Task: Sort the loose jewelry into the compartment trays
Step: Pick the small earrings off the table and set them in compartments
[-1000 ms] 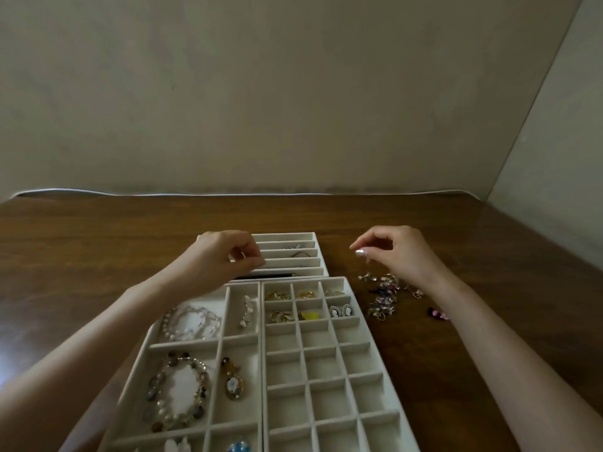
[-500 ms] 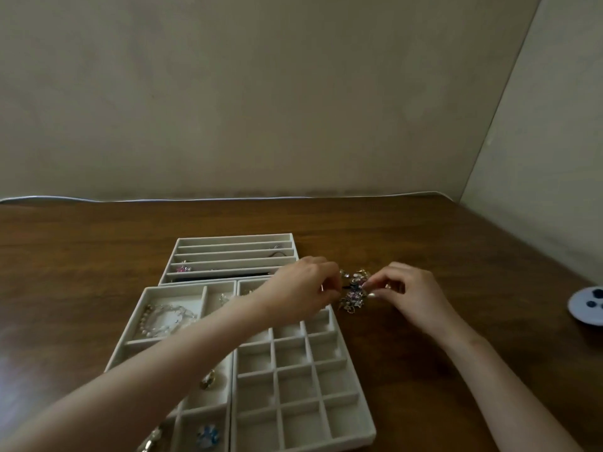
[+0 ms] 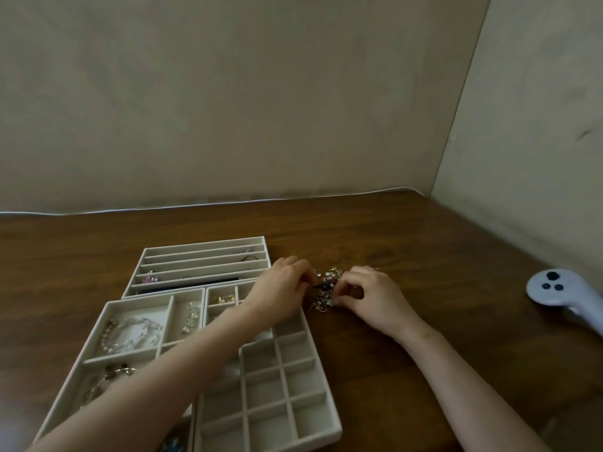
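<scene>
1. The left hand (image 3: pixel 283 286) and right hand (image 3: pixel 369 295), fingers curled, both pinch the loose jewelry (image 3: pixel 324 288) (a tangled heap).
2. It lies on the surface, at one o'clock of the grid tray (image 3: pixel 331 396).
3. Step: teasing one piece free; next, probably lift it clear without dragging others.

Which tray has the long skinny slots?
The far tray, behind the other two. The left tray has a few big boxes and the right tray many small squares.

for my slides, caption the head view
Left hand and right hand pick at the jewelry pile beside the compartment trays.
</scene>
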The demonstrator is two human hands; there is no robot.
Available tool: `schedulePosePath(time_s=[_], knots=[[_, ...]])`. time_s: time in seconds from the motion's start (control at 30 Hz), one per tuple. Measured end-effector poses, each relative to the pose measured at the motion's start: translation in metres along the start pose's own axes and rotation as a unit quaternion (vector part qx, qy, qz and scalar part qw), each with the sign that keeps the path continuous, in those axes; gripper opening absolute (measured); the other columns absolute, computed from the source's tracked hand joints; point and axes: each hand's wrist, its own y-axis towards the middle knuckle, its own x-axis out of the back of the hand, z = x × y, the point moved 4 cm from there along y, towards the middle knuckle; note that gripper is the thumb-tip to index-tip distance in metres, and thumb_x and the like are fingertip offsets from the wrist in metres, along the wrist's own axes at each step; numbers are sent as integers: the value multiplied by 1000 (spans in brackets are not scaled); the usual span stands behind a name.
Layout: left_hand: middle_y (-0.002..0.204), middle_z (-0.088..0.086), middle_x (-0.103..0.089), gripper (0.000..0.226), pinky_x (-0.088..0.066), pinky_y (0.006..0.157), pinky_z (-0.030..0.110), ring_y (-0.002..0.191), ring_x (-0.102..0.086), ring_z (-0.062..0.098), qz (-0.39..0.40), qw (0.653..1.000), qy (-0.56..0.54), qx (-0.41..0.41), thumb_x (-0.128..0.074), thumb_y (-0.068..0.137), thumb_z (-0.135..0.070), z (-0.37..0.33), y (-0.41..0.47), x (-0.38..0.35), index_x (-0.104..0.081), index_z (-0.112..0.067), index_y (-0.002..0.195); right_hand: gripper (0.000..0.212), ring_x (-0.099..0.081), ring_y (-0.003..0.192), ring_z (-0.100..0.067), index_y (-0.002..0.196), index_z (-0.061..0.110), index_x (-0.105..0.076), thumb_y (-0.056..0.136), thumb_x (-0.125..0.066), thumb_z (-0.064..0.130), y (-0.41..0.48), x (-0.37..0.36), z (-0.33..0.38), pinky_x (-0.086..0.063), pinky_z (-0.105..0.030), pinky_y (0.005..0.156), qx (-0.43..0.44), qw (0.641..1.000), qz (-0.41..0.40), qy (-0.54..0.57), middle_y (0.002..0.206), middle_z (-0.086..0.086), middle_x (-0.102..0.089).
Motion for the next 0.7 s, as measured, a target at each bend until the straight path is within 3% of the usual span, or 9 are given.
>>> schedulePosePath(time_s=[0.13,0.2,0.3,0.4,0.5,0.57,0.7], knots=[[101,-5,-59,12,-44,77,24,94,-53,13,-39,997,-14,-59,-60,88,-20,-5,-3,6,-59,-20,100,4,-58,80,-4,78,20,-69,80,-72,20,-1,12,-1,-44,-18,72,-57,986,-34,154,82,9,-65],[95,-8,-58,19,-45,75,24,89,-53,10,-43,994,-29,-93,-66,83,-26,-13,-6,8,-57,-21,99,4,-60,77,-3,81,17,-70,84,-68,18,-3,16,1,-42,-12,67,-84,965,-25,248,81,5,-67],[94,-8,-56,25,-47,74,24,85,-54,9,-40,993,-50,-100,-68,82,-29,-21,-9,8,-53,-21,100,8,-61,78,0,84,13,-71,86,-66,20,-4,14,6,-41,-9,67,-99,948,6,302,83,2,-69],[92,-5,-58,18,-49,69,22,80,-54,7,-52,992,-67,-96,-67,83,-28,-23,-11,12,-56,-20,95,12,-63,84,-6,87,11,-72,85,-66,21,-4,11,9,-43,-18,77,-96,941,23,324,85,1,-70],[86,-8,-57,15,-43,65,14,75,-50,1,-35,994,-62,-79,-66,83,-30,-23,-10,20,-60,-19,92,14,-62,77,-1,89,10,-72,86,-65,22,-5,11,10,-41,-16,74,-87,941,25,326,83,1,-69],[82,-10,-59,13,-44,66,17,75,-54,3,-2,996,-54,-66,-68,81,-31,-21,-9,30,-59,-23,85,14,-58,66,5,89,10,-72,87,-65,22,-5,13,8,-39,-13,66,-88,944,3,318,78,3,-68],[71,-18,-60,13,-41,62,10,69,-55,-5,104,991,-73,-50,-74,76,-29,-11,-18,43,-61,-27,75,10,-54,54,7,85,15,-70,89,-63,21,-2,13,-4,-36,-13,59,-105,962,-58,246,68,5,-65]])
